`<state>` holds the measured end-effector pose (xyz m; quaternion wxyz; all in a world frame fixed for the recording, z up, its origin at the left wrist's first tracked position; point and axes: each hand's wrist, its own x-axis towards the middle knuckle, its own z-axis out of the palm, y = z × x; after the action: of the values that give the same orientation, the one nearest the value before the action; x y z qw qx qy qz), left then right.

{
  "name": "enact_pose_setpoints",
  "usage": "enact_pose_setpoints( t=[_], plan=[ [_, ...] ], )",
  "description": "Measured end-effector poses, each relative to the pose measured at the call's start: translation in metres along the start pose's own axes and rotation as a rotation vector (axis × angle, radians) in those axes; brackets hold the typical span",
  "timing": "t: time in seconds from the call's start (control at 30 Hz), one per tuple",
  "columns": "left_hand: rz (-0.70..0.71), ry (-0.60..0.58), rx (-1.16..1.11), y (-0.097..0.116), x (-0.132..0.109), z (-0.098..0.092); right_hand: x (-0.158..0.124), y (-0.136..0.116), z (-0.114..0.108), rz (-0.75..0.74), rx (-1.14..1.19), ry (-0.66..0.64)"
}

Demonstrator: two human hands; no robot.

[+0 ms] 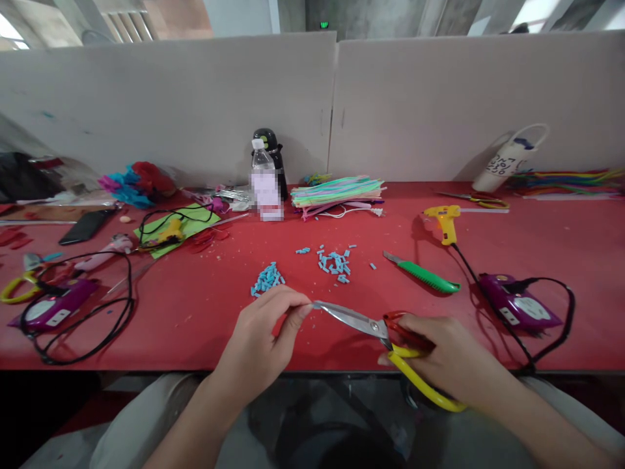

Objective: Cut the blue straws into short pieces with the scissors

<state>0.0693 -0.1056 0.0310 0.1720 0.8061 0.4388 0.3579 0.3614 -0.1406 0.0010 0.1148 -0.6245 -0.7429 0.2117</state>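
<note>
My right hand (442, 348) grips a pair of scissors (354, 320) with one red and one yellow handle. Their blades point left and reach the fingertips of my left hand (273, 326). Thumb and forefinger of that hand are pinched together at the blade tips; whatever sits between them is too small to make out. Beyond my left hand lies a heap of small blue cut pieces (267, 280). Slightly farther right is a looser scatter of paler blue pieces (334, 262). All of these pieces rest on the red tabletop (195, 326).
A green utility knife (427, 276) lies right of the pieces. Farther right are a yellow glue gun (445, 221) and a purple power strip (520, 303) with a black cord. Pipe cleaners (339, 193) and a bottle (266, 182) stand near the partition. Another purple power strip (58, 305) is left.
</note>
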Motion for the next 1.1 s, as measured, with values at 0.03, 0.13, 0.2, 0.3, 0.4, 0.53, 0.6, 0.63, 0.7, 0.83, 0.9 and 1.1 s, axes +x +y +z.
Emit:
enact_pose_setpoints(
  t=[0.03, 0.13, 0.2, 0.3, 0.4, 0.53, 0.6, 0.63, 0.7, 0.83, 0.9, 1.1],
  plan=[
    [0.004, -0.001, -0.003, 0.0003, 0.0001, 0.0001, 0.0, 0.0003, 0.0003, 0.001, 0.003, 0.011],
    [0.007, -0.006, -0.008, 0.0009, 0.0002, 0.0002, -0.0002, 0.0007, -0.0006, 0.004, 0.011, 0.035],
    [-0.005, -0.006, -0.005, 0.001, 0.0, 0.0002, -0.0005, 0.0002, -0.0024, -0.009, 0.027, 0.039],
    [-0.013, 0.003, -0.002, 0.001, -0.0007, 0.0002, -0.0009, -0.0016, -0.0053, -0.035, 0.035, 0.055],
    [-0.006, 0.011, 0.013, 0.0008, -0.0013, -0.0003, -0.0012, -0.0025, -0.0055, -0.06, 0.018, 0.066],
    [-0.019, -0.003, 0.025, -0.0006, -0.0022, -0.0012, -0.001, -0.0007, -0.0019, -0.069, -0.014, 0.096],
    [-0.024, -0.016, 0.016, -0.0011, -0.0026, -0.0016, -0.0007, 0.0006, -0.0001, -0.064, -0.036, 0.104],
    [-0.026, -0.022, 0.01, -0.0011, -0.0028, -0.0017, -0.0005, 0.0011, 0.0005, -0.061, -0.047, 0.108],
    [-0.029, -0.031, 0.001, -0.0006, -0.0031, -0.0017, -0.0004, 0.0016, 0.0012, -0.051, -0.069, 0.108],
    [-0.031, -0.027, -0.001, 0.0011, -0.003, -0.0014, -0.0003, 0.0006, 0.0005, -0.04, -0.091, 0.1],
    [-0.025, -0.025, -0.007, 0.0019, -0.0029, -0.0014, -0.0003, -0.0001, -0.0004, -0.04, -0.091, 0.094],
    [-0.055, -0.065, -0.062, 0.003, -0.0022, -0.0023, -0.0004, -0.0003, -0.0005, -0.035, -0.099, 0.091]
  ],
)
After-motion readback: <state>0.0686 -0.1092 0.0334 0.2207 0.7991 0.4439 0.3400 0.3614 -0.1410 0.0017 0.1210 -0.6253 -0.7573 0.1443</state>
